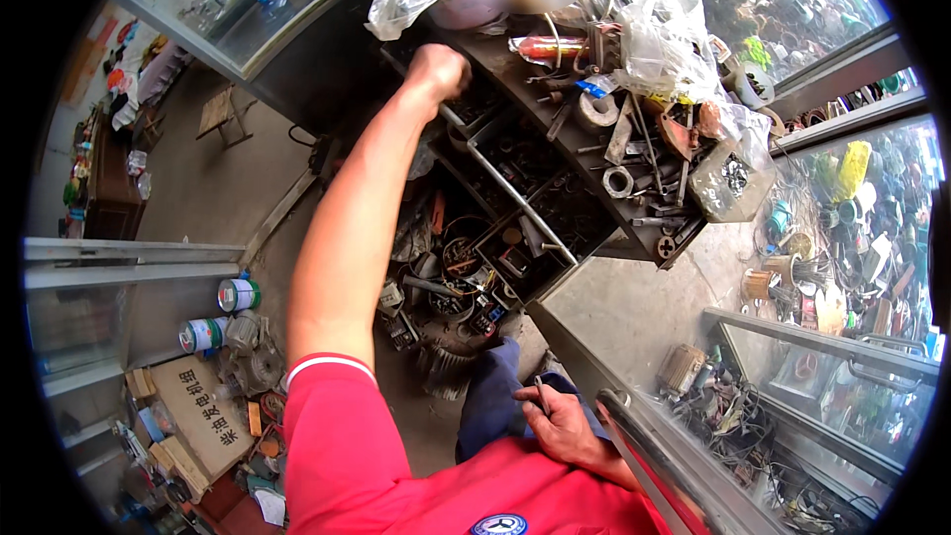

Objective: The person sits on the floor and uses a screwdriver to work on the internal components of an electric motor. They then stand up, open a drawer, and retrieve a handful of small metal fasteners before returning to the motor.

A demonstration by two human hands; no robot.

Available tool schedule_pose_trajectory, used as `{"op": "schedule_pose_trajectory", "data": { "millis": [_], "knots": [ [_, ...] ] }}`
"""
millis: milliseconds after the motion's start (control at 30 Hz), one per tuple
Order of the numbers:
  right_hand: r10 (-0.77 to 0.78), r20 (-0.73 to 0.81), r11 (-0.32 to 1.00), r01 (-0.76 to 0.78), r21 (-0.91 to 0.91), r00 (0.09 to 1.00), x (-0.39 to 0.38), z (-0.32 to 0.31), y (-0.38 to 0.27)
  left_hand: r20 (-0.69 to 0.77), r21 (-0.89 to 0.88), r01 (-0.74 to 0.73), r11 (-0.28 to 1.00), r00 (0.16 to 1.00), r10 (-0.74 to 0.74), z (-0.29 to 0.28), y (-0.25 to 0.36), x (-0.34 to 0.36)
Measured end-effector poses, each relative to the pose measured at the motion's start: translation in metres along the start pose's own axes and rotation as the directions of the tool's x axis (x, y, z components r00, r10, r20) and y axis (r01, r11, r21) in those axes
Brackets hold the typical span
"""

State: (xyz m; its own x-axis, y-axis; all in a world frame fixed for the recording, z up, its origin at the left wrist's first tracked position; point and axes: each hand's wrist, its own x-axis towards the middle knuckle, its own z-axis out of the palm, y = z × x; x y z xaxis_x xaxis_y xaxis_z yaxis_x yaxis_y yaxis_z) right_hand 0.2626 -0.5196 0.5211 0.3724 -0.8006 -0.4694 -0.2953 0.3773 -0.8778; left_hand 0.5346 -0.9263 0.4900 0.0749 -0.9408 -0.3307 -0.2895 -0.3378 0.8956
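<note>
My left arm stretches far forward, and my left hand (436, 73) is curled over the far end of an open drawer (522, 204). Its fingers look closed, but their tips are turned away, so what they hold, if anything, is hidden. The dark drawer has dividers and small metal parts inside. Close to my body, my right hand (563, 426) is closed around a short, thin dark rod (542, 394), whose exact kind I cannot make out. Below the upper drawer, a lower compartment (513, 254) holds assorted small parts.
Right of the drawer, a cluttered bench bears a metal ring (618, 181), a tape roll (596, 111), a plastic tub (731, 181) and bags. A metal-framed glass door (634, 446) stands by my right arm. Paint cans (203, 335), a motor (253, 357) and a small stool (224, 117) are left.
</note>
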Motion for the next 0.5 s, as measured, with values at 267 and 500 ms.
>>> {"op": "schedule_pose_trajectory", "data": {
  "millis": [267,500],
  "knots": [
    [-0.003,0.003,0.998,0.003,-0.069,1.000,0.001,-0.005,-0.005,0.555,0.830,-0.548,0.110,0.830,-0.050,0.022,-0.021,0.052],
    [0.038,0.023,0.997,-0.036,-0.071,0.999,0.001,-0.006,-0.003,0.234,0.946,-0.238,0.221,0.971,0.047,0.006,0.008,0.016]
  ]
}}
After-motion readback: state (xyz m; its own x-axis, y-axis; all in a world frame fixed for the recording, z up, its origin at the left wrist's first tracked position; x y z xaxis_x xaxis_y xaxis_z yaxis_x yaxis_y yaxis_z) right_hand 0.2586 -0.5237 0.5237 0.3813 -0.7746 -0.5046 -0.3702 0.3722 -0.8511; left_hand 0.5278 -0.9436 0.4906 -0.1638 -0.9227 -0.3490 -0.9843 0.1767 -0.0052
